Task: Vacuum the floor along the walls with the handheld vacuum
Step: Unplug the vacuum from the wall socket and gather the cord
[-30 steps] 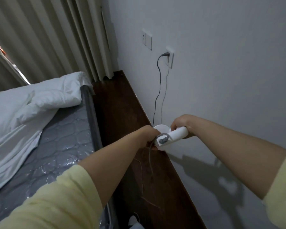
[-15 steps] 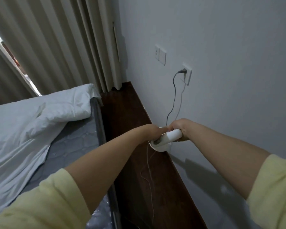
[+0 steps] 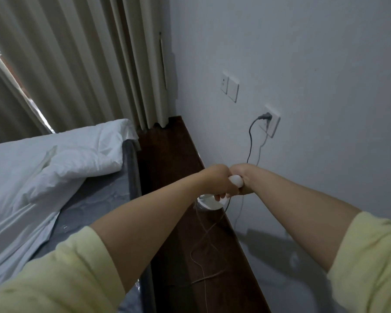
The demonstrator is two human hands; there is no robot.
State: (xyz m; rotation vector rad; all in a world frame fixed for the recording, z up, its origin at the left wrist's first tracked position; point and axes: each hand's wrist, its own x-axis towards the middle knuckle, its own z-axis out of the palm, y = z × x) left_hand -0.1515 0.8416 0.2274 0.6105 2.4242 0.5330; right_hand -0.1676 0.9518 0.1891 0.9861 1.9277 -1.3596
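Mid-frame, both my left hand and right hand wrapped round the white vacuum handle above the floor by the wall: feels likely light, rigid, smooth plastic, best held at the handle, clear of the cords.

Two hands, the left hand and the right hand, meet on one white handheld vacuum, both gripping it. Two pale yellow sleeves show, one on the left arm and one on the right. On the wall there is one double switch plate and one socket, with one dark plug in it. Two cords hang from the socket, one dark cord and one thin white cord. There is one mattress, one white duvet, and one curtain.
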